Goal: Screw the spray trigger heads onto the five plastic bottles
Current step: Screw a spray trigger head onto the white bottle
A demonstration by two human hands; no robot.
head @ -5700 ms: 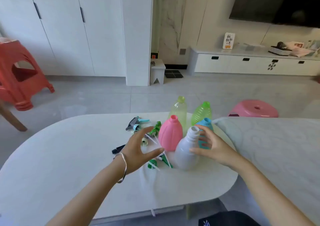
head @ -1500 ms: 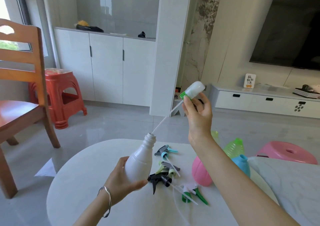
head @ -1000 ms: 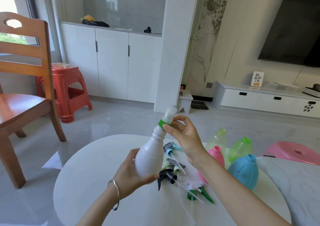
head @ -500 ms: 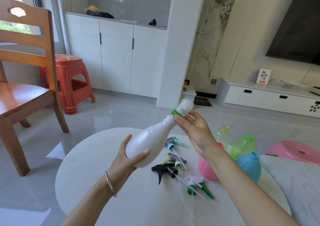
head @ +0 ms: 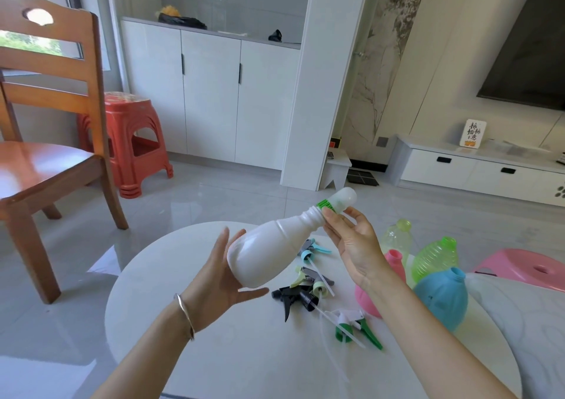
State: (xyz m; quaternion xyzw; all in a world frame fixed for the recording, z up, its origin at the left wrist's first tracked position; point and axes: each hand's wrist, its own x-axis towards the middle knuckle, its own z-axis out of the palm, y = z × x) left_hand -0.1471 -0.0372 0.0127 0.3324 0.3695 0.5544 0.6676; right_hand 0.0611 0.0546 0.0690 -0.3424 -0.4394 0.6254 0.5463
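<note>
the left hand [head: 223, 279] cups the base of the tilted white bottle [head: 269, 252], fingers spread nearly straight. the right hand [head: 356, 245] pinches the green collar of the spray trigger head [head: 336, 201] at the bottle's neck. loose trigger heads [head: 305, 291] lie on the table [head: 214, 352] below both hands, other bottles [head: 440, 297] just beyond the right forearm.

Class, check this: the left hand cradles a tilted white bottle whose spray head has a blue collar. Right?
No: in the head view the spray head has a green collar, not blue. The left hand does cradle the tilted white bottle.
</note>
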